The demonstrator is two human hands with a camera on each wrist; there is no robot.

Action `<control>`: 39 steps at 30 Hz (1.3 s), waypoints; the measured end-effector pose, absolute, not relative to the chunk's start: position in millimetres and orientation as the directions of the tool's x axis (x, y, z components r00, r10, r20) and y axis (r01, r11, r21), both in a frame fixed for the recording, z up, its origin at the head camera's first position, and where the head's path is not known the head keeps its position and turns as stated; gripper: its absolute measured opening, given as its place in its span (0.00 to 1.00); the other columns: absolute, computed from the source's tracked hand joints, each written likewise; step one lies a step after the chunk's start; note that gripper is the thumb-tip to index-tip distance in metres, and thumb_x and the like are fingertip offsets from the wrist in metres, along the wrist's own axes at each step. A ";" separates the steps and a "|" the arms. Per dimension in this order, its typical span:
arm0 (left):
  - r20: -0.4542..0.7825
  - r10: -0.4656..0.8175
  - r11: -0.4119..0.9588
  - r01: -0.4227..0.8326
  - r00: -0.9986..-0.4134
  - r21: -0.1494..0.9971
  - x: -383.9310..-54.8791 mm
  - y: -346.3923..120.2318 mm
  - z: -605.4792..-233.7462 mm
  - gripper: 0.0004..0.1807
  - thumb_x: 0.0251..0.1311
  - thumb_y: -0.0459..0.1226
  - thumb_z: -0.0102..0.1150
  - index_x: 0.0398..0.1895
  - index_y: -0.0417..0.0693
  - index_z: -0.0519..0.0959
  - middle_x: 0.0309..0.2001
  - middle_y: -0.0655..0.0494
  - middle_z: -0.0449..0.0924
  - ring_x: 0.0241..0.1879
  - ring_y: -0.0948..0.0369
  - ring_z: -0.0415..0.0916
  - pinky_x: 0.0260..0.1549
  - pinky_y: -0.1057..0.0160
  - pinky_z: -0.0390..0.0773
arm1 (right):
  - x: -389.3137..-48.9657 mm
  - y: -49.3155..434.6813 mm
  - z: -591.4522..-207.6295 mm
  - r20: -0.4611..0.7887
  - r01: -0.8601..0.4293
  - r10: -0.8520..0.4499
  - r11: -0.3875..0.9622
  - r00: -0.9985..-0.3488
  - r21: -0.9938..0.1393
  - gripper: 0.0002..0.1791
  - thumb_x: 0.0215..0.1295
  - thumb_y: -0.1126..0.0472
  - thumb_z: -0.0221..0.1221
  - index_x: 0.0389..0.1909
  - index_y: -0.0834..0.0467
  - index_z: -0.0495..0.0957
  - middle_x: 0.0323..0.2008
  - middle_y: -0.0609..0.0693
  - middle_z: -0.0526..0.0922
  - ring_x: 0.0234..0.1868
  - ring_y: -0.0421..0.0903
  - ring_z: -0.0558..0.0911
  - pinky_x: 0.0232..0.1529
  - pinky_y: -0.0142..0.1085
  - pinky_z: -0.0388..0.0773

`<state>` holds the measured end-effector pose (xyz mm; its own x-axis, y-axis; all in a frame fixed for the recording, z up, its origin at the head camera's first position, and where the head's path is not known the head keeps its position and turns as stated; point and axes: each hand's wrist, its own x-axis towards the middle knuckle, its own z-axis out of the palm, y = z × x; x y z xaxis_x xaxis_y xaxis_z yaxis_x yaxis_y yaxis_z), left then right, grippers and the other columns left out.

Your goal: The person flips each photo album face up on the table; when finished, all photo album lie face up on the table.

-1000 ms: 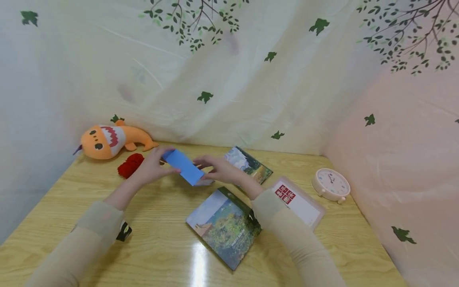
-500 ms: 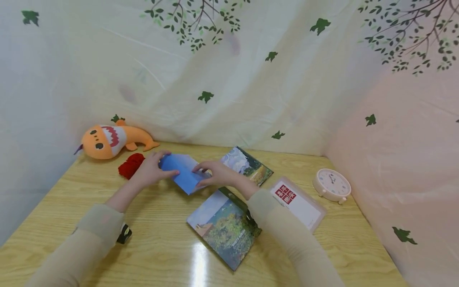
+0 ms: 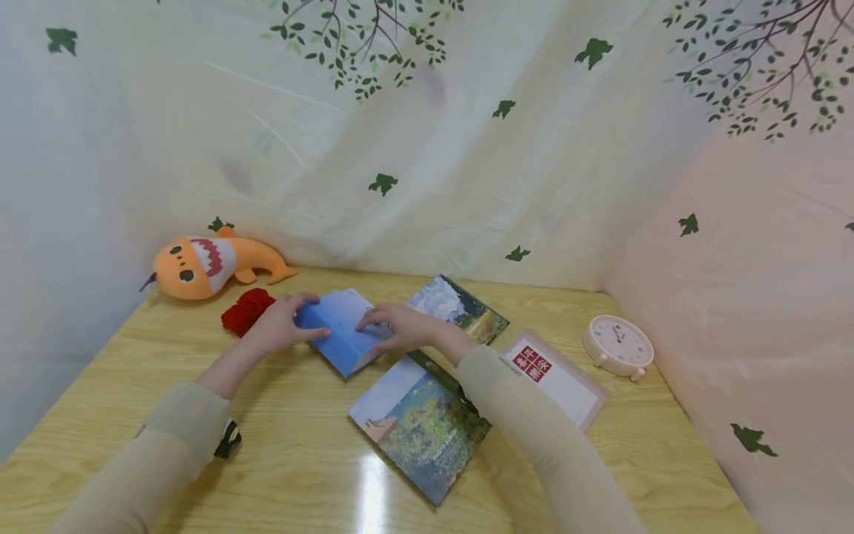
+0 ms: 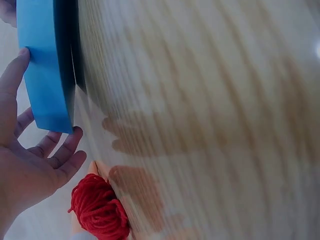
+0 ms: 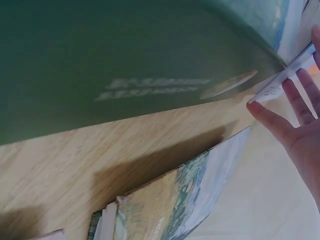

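A blue book with a thick spine is between both hands, tipped with its lighter cover facing up. My left hand grips its left end, thumb on the spine. In the left wrist view, the left fingers reach round the end of the blue book. My right hand holds the other end, index finger on the cover and thumb at the near edge. The right wrist view shows the right hand at the book's pale edge. Close below lies a painted photo album.
Behind the right hand lies a painting-covered book. A framed card with red characters and a pink clock stand right. Red yarn and an orange shark plush are left. A small dark item is partly hidden by the sleeve.
The blue book has tipped back and come down toward the table, its cover turning up into view where mostly the spine showed. The right hand has shifted its fingers onto the cover.
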<state>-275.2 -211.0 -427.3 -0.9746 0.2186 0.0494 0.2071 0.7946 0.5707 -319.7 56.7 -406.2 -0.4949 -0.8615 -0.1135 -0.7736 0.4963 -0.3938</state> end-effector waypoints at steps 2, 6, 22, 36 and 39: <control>0.039 0.225 0.804 0.208 -0.974 0.556 -274.5 -211.2 -428.5 0.46 0.47 0.62 0.64 0.64 0.44 0.66 0.60 0.34 0.65 0.56 0.41 0.67 0.55 0.39 0.68 | -318.9 56.7 -407.3 -0.131 -0.773 -0.853 0.515 -0.505 -0.370 0.25 0.62 0.50 0.61 0.60 0.48 0.73 0.64 0.47 0.68 0.69 0.46 0.61 0.68 0.39 0.59; 0.014 0.225 0.836 0.201 -0.974 0.511 -273.0 -212.0 -430.3 0.47 0.46 0.64 0.64 0.64 0.45 0.66 0.58 0.35 0.68 0.54 0.42 0.69 0.53 0.40 0.71 | -317.7 55.2 -408.3 -0.155 -0.771 -0.838 0.543 -0.523 -0.332 0.25 0.61 0.50 0.62 0.60 0.47 0.73 0.65 0.48 0.67 0.69 0.47 0.62 0.68 0.39 0.60; -0.027 0.245 0.876 0.210 -0.969 0.435 -262.9 -204.8 -412.1 0.48 0.50 0.60 0.63 0.67 0.40 0.62 0.62 0.32 0.63 0.57 0.38 0.64 0.51 0.37 0.70 | -314.7 69.4 -393.8 -0.202 -0.675 -0.788 0.606 -0.581 -0.422 0.29 0.61 0.51 0.62 0.64 0.50 0.69 0.65 0.49 0.68 0.63 0.46 0.69 0.61 0.40 0.69; 0.070 0.294 0.860 0.296 -0.953 0.415 -261.2 -173.1 -393.4 0.46 0.54 0.59 0.61 0.68 0.39 0.60 0.65 0.35 0.63 0.63 0.38 0.60 0.58 0.37 0.64 | -308.3 130.7 -367.4 -0.094 -0.657 -0.758 0.614 -0.646 -0.438 0.31 0.62 0.51 0.61 0.65 0.52 0.67 0.65 0.49 0.68 0.64 0.50 0.68 0.60 0.45 0.70; 0.066 0.303 0.861 0.302 -0.951 0.410 -264.0 -162.8 -389.3 0.48 0.53 0.61 0.60 0.69 0.40 0.59 0.66 0.36 0.62 0.65 0.40 0.59 0.59 0.38 0.62 | -306.6 143.6 -362.7 -0.082 -0.627 -0.729 0.636 -0.680 -0.450 0.31 0.62 0.51 0.62 0.65 0.52 0.68 0.64 0.49 0.69 0.63 0.51 0.69 0.59 0.47 0.71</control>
